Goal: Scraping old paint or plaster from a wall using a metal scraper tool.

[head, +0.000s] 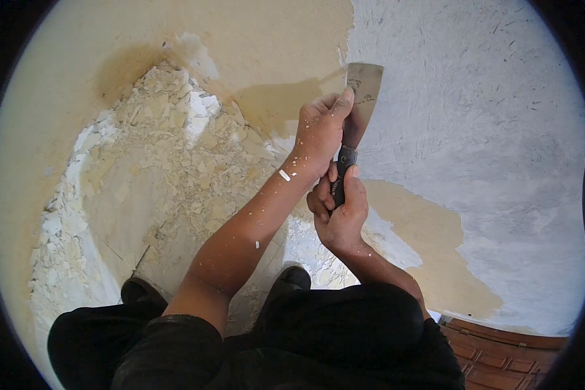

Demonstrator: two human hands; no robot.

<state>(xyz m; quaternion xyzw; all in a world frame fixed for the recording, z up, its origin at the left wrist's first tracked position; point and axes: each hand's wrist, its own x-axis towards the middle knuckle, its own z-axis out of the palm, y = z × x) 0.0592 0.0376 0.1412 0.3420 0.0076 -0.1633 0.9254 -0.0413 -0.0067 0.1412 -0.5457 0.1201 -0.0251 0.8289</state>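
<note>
A putty knife with a wide metal blade (364,92) and a black handle points up along the wall. My right hand (343,204) grips its handle from below. The thumb of my left hand (324,124) rests on the blade's left edge; its other fingers are partly hidden. Beside the blade, the wall (468,122) is bare grey where the coating is off, while yellowish paint (282,44) covers the part to the left. White flakes and dust cling to my left forearm.
Paint flakes (175,131) lie heaped on the floor along the wall corner and around my dark shoes (292,278). A yellowish paint patch (419,229) remains on the wall at right. A brown panelled wooden door (502,356) stands at lower right.
</note>
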